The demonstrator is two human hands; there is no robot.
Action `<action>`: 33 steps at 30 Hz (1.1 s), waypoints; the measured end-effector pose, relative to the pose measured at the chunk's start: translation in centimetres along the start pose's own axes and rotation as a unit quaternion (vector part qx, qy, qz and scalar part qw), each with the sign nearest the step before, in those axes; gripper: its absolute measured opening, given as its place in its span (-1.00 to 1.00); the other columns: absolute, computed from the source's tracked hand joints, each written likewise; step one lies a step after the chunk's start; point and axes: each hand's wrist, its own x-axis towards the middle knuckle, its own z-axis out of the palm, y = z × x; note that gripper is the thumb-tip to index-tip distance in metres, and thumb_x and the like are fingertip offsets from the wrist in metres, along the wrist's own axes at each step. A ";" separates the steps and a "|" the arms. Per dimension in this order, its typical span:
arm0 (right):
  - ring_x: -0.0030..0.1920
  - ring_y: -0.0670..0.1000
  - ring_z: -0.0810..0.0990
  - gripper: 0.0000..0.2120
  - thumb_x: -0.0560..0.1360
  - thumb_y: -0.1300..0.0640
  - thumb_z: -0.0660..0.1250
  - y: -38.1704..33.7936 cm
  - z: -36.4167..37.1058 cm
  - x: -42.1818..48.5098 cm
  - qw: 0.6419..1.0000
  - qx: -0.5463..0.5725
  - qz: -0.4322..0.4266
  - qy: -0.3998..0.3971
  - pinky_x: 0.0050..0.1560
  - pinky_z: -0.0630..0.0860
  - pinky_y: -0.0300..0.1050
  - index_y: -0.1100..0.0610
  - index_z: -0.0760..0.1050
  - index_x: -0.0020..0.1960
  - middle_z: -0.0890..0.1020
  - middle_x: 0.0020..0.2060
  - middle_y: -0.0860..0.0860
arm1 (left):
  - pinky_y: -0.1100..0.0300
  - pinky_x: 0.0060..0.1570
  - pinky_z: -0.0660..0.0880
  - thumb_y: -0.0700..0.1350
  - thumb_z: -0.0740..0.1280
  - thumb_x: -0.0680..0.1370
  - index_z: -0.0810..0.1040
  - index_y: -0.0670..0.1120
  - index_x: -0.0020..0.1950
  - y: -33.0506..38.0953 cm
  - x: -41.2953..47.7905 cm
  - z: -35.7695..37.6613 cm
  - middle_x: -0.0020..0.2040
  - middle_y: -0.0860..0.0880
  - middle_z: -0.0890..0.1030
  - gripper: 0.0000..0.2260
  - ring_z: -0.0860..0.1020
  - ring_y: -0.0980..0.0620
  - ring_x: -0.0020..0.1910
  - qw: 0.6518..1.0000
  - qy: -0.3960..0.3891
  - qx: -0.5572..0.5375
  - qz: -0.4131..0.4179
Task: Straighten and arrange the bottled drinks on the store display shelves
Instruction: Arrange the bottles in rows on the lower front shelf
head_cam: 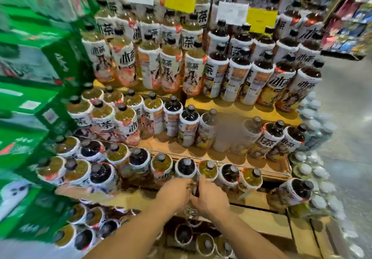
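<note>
Tiered wooden display shelves [237,107] hold many iced-tea bottles with white labels and black caps, some filled with yellow tea, some with dark tea. Both my hands meet at the lower shelf's front row. My left hand [174,193] and my right hand [211,196] close around one bottle [193,211] between them; most of it is hidden by my fingers. Just behind my hands stand a dark bottle [186,167] and a yellow bottle [209,169]. A metal rail [251,165] runs along the shelf behind that row.
Stacked green cartons [34,97] fill the left side. Shrink-wrapped water bottles with white caps [314,158] stand along the display's right edge. More tea bottles [183,235] sit on the lowest tier below my arms. An aisle floor [348,127] opens at right.
</note>
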 end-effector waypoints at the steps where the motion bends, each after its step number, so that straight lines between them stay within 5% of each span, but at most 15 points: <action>1: 0.01 0.14 0.63 -0.45 0.58 -0.19 0.22 -1.4 0.4 0.1 1.000 -0.005 -0.007 0.003 -0.16 0.56 0.03 0.13 0.20 0.39 0.62 0.01 0.06 | 0.03 0.07 0.55 -0.09 0.16 0.64 0.53 0.07 0.33 -1.4 -0.6 -0.5 0.17 -0.06 0.62 -0.70 0.58 -0.10 0.12 1.000 0.004 -0.010 -0.006; 9: -0.07 0.13 0.61 -0.65 0.54 -0.15 0.24 -10.1 2.5 1.2 0.999 0.025 -0.027 -0.002 -0.26 0.45 -0.02 0.05 0.28 0.17 0.56 -0.11 0.02 | -0.04 0.21 0.50 -0.08 0.15 0.67 0.48 0.13 0.41 -9.5 -4.0 -3.6 0.27 -0.07 0.55 -0.66 0.52 -0.10 0.23 0.999 0.034 -0.033 -0.025; 22: -0.21 0.05 0.52 -0.66 0.51 -0.08 0.36 -8.9 2.0 3.6 0.996 0.090 0.006 -0.018 -0.38 0.33 -0.07 0.04 0.29 0.12 0.52 -0.22 -0.03 | 0.07 -0.17 0.53 -0.04 0.24 0.61 0.59 0.13 0.14 -8.6 0.8 -5.0 0.03 -0.02 0.67 -0.81 0.61 -0.08 -0.05 0.999 -0.009 -0.030 -0.032; 33: -0.22 0.09 0.56 -0.67 0.53 -0.13 0.33 -11.5 2.9 6.0 0.994 0.088 -0.033 -0.046 -0.38 0.36 -0.06 0.03 0.25 0.03 0.55 -0.21 0.01 | 0.01 -0.02 0.59 -0.05 0.26 0.59 0.52 0.05 0.19 -14.1 1.5 -6.5 0.13 -0.03 0.63 -0.81 0.61 -0.10 0.04 0.986 0.078 -0.050 -0.141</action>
